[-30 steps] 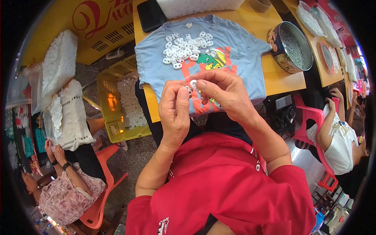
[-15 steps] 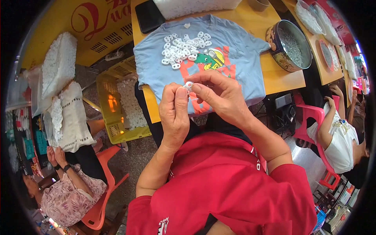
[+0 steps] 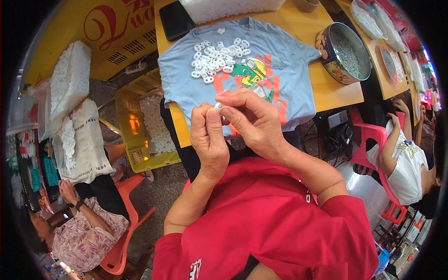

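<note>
White pieces (image 3: 218,59) heaped on blue shirt (image 3: 296,70); tin (image 3: 327,59) beside.

Both forearms reach up and inward, the left forearm (image 3: 191,203) rising steeply, the right forearm (image 3: 312,170) slanting in at a lower angle, elbows bent and set wide. The left wrist (image 3: 211,173) looks nearly straight. The left hand (image 3: 208,137) closes in a pinch, its thumb (image 3: 214,123) upright with the nail facing the camera, fingers curled behind. Just beside it, the right hand (image 3: 256,123) pinches too, its index finger (image 3: 238,97) arching above the thumb (image 3: 237,118). The fingertips of both hands meet closely.
</note>
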`<state>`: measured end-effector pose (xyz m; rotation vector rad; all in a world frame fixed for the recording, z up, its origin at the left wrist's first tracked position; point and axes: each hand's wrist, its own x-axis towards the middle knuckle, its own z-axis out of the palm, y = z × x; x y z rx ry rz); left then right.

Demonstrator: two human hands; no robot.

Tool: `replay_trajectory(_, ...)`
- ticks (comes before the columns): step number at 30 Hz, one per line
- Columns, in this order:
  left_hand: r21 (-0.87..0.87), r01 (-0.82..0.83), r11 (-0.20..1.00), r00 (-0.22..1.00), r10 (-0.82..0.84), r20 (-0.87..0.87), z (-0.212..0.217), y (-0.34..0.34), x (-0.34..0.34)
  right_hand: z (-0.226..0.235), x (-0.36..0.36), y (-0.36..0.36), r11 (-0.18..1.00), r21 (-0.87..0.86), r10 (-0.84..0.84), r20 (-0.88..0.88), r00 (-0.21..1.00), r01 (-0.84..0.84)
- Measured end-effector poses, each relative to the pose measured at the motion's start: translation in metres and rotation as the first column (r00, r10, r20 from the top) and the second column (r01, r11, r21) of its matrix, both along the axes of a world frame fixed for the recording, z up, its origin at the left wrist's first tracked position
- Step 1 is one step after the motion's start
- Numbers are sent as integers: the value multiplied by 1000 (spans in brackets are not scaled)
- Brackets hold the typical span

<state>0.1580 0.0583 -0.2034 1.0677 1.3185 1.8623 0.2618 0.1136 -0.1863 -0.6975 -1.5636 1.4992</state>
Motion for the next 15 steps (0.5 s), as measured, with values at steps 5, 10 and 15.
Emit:
replay_trajectory(5,8,25,1000,996,-25,90,1,-3,1,1,-4,0,999,-19,29,-1,1000,-29)
replay_trajectory(10,50,23,998,989,-30,143,-5,-6,1,11,-4,2,947,-284,109,-154,982,-149)
replay_trajectory(15,119,9,993,999,-13,31,-13,1,-4,20,-1,1,905,-360,160,-208,965,-228)
